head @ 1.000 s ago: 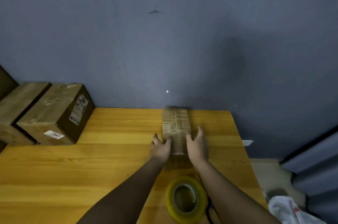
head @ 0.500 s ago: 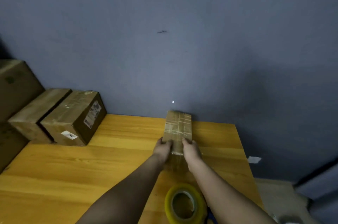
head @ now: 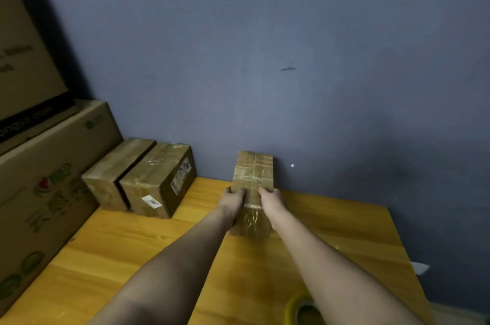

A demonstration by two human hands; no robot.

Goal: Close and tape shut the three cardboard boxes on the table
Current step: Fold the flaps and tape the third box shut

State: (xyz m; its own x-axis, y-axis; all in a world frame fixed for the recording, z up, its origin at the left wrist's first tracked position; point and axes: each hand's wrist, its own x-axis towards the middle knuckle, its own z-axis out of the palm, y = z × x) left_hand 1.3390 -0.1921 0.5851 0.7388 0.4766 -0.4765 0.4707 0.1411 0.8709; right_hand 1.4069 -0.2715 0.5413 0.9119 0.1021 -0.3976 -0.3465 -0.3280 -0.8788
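Note:
A small taped cardboard box (head: 253,173) is lifted, its far end raised toward the wall. My left hand (head: 232,201) grips its left side and my right hand (head: 270,198) grips its right side, thumbs on top. Two closed cardboard boxes stand side by side at the table's back left: a plain one (head: 114,173) and one with white labels (head: 156,178). A yellow tape roll (head: 299,310) lies at the near right, partly behind my right forearm.
The wooden table (head: 106,245) runs up to a grey-blue wall (head: 265,59). Large printed cartons (head: 47,178) are stacked at the left edge. A white scrap (head: 420,267) lies beyond the table's right edge.
Both hands closed on the small box and lifted it, tilting its far end up toward the wall. The view swung left, showing the big cartons.

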